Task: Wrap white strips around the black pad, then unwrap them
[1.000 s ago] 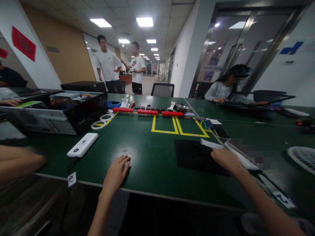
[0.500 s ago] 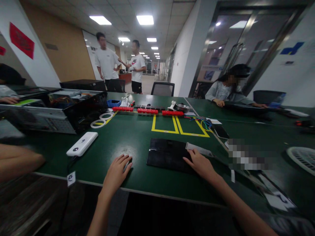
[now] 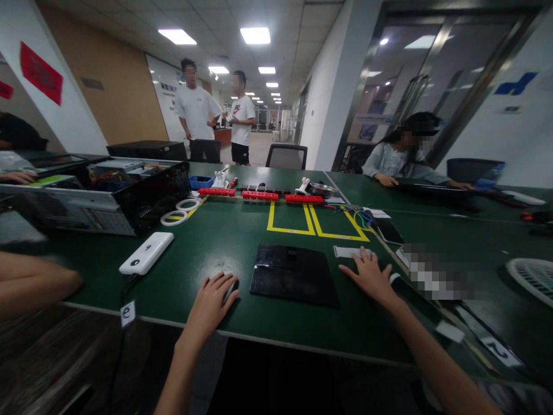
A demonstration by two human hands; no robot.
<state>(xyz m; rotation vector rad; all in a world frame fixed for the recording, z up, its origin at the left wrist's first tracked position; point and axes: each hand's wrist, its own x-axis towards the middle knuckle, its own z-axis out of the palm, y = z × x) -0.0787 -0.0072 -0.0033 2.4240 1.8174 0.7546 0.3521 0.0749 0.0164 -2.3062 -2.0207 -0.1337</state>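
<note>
Your left hand [image 3: 213,302] lies over a pale patch on the green table [image 3: 242,242]; what sits under your fingers cannot be made out. Your right hand [image 3: 370,278] covers the right end of the white strip [image 3: 348,252]. Just right of it, a pixelated patch [image 3: 432,271] hides whatever lies there. The white fan [image 3: 533,276] is cut by the frame's right edge. The computer case [image 3: 86,202] and another person's forearm [image 3: 34,282] are cut by the left edge. The bits beside the red blocks [image 3: 259,196] at far centre are too small to name.
</note>
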